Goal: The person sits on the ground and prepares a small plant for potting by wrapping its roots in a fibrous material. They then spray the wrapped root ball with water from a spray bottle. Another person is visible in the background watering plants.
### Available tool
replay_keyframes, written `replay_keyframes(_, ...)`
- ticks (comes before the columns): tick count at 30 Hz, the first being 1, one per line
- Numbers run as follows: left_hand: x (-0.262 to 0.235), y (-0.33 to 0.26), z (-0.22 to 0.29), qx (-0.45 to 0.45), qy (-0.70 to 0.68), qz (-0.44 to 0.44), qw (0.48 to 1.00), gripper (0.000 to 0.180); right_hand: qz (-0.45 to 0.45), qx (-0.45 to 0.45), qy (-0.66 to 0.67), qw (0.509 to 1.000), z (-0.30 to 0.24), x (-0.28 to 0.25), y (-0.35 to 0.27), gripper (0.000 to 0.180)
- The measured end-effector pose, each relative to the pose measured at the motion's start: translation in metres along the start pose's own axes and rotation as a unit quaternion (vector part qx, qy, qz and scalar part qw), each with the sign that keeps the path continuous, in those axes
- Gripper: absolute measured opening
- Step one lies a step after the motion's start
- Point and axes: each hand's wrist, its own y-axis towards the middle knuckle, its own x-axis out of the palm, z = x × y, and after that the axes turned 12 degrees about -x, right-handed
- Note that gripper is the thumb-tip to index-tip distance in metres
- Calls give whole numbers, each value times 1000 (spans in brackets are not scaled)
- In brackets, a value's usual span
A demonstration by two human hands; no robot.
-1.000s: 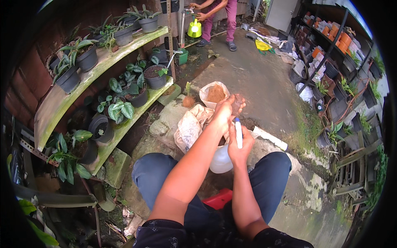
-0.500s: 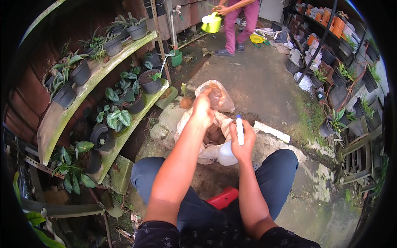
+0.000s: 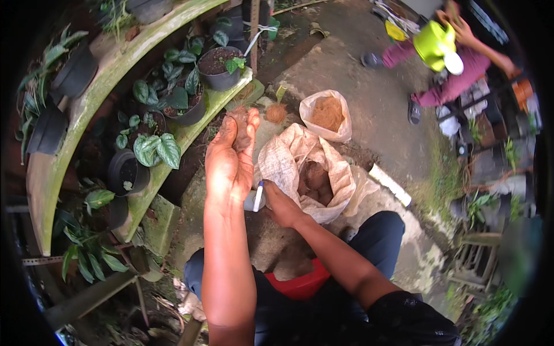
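Observation:
My left hand [image 3: 229, 167] is raised in front of me, its fingers closed round a clump of brown soil [image 3: 240, 122]. Just right of it, my right hand [image 3: 281, 205] grips a small white container [image 3: 253, 202], mostly hidden behind my left wrist, together with a white pen with a blue tip [image 3: 258, 195]. Right behind my right hand lies an open woven sack [image 3: 288, 158] holding brown lumps of soil [image 3: 314, 176]. Farther back stands a clear plastic bag of brown fibre [image 3: 327, 114].
Slanted green shelves [image 3: 190, 134] with several potted plants [image 3: 220, 64] run along the left. A red object [image 3: 303, 284] sits between my knees. At the upper right another person [image 3: 461, 75] holds a green watering can [image 3: 434, 45]. A white pipe piece [image 3: 391, 184] lies on the concrete.
My left hand has come away from the sack with soil in its fingers and moved left and up. My right hand has dropped lower with the container. The view has shifted left.

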Motion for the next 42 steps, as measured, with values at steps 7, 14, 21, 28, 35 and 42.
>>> replay_keyframes(7,6,-39,5,84,37,7,996,25,195,101,418,881,-118,-173,49,41)
replay_keyframes(14,79,-185,-114,-112,18,91,989,43,-22,144,286,947,-211,-262,-15,37)
replay_keyframes(21,107,-332,-172,-168,40,102,980,45,-145,145,137,969,-296,-296,-141,21)
replay_keyframes(28,115,-491,-190,-67,145,130,979,29,-85,225,234,942,-393,-283,-246,24)
replay_keyframes(35,145,-641,-166,-45,243,228,942,20,-202,219,118,947,-513,-284,-335,28)
replay_keyframes(42,195,-669,-234,-28,192,213,958,36,-64,170,315,931,-520,-319,-421,36)
